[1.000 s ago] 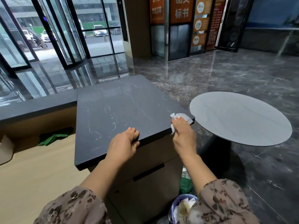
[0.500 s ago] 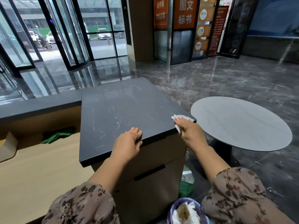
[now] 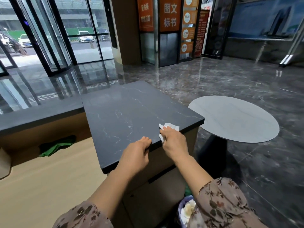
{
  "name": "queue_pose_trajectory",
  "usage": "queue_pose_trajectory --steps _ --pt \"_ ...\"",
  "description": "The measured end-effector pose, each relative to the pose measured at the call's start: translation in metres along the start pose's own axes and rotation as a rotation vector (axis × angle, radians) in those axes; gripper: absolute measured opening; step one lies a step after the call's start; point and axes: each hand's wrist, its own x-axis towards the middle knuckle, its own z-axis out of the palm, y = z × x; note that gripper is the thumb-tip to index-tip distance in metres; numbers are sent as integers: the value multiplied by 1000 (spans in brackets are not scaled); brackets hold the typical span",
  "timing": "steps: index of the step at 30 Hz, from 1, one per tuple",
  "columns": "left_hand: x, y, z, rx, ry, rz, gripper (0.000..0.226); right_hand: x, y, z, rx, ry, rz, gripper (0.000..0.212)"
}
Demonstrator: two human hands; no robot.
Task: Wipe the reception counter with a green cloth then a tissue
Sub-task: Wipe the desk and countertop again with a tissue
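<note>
With my right hand [image 3: 174,145] pinching the white tissue [image 3: 169,126] at the reception counter's [image 3: 128,116] near edge, centre frame, and my left hand [image 3: 134,155] resting just beside it, I'd press down and wipe in overlapping strokes, leaving the green cloth [image 3: 56,146] lying at left.

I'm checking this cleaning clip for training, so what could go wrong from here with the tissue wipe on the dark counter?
1. The right hand holds the crumpled white tissue at the near edge of the dark veined stone counter top; it may slip off the edge, or shred and leave lint.
2. The left hand rests its fingers on that top, likely leaving prints.
3. The tissue is small, so the far half may get skipped.
</note>
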Motion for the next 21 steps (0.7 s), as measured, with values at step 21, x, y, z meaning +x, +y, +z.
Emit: queue_pose_trajectory --steps 21 --pt "-92 -17 74 -211 -254 34 41 -171 3 52 206 -15 306 35"
